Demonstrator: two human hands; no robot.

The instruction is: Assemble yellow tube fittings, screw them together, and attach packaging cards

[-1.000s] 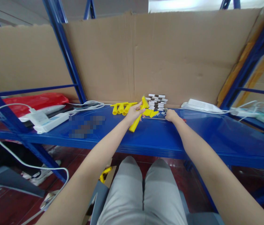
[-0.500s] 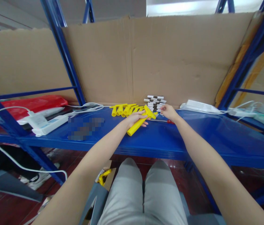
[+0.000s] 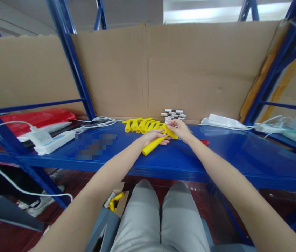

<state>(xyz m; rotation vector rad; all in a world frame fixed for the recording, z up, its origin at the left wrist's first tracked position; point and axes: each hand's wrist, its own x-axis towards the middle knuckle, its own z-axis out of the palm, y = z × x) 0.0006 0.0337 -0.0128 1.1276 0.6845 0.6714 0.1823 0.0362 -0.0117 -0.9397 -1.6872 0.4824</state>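
Both hands meet at one yellow T-shaped piece, the left bearing it and the right working at its head.
The left hand is curled around the yellow piece, whose open tube end points out below it, toward the body; the right hand has thumb and fingertips drawn in at the head, though I cannot tell how tightly they close or whether they pinch a small part. Good work here probably means a firm left hold close to the head, so fingertip pressure doesn't twist it. Light, straight pushes should serve best, with the right wrist clear of the red handle beside it and the stacked white tubes just beyond. More yellow pieces lie beyond the left hand.
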